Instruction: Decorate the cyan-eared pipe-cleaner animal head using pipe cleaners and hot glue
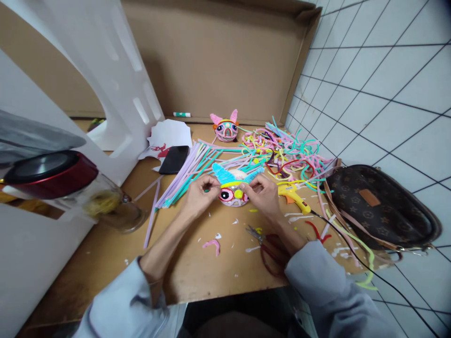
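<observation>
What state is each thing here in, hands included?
Blue-eared head: ears up, held at both sides
Left hand: fingers pinched at its side
Right hand: fingers bent at its other side
Pink-eared head: ears up
Glue gun: lying down; power unclear
Scissors: lying down; opening unclear
Phone: flat, screen dark
Red-lidded container: lid on
Bag: appears closed
Marker: on its side
Pipe cleaner pile: tangled

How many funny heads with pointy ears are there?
2: the blue-eared head between the left hand and the right hand, and the pink-eared head farther back, near the cardboard. The colorful pile could hide more.
</observation>
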Available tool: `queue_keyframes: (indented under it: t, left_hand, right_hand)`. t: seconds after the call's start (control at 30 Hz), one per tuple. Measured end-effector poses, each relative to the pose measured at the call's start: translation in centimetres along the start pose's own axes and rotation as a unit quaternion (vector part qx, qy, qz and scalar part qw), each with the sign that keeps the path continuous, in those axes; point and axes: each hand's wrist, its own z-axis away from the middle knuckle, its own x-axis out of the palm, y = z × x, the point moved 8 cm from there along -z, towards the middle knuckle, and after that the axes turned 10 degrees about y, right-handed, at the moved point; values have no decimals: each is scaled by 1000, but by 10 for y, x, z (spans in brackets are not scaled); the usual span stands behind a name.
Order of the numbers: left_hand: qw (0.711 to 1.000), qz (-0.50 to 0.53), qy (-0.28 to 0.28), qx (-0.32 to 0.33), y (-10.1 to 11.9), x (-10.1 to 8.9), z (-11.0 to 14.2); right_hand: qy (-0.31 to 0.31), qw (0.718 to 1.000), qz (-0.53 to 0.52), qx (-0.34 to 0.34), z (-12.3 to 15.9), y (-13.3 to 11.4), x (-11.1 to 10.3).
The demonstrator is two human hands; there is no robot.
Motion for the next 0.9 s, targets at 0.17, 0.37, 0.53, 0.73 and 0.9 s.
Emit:
queue_keyframes:
  t: [0.17, 0.37, 0.53, 0.73, 0.9]
  left_hand:
    - [999, 20, 8, -32, -1, 0, 4]
    - [991, 99, 43, -75, -10, 5, 1]
    - [994, 73, 14, -84, -12, 11, -3]
    - [996, -9, 9, -86, -6, 13, -2]
    - [995, -24, 35, -92, -13, 13, -4]
  right_hand:
    - [5, 1000, 9, -16, 2, -1, 0]
    - [7, 1000, 18, -23, 3, -4, 2]
    - [9, 999, 31, -30, 6, -7, 3]
    - [2, 999, 46, -22, 8, -9, 7]
    - [-8, 999, 49, -18, 9, -12, 9]
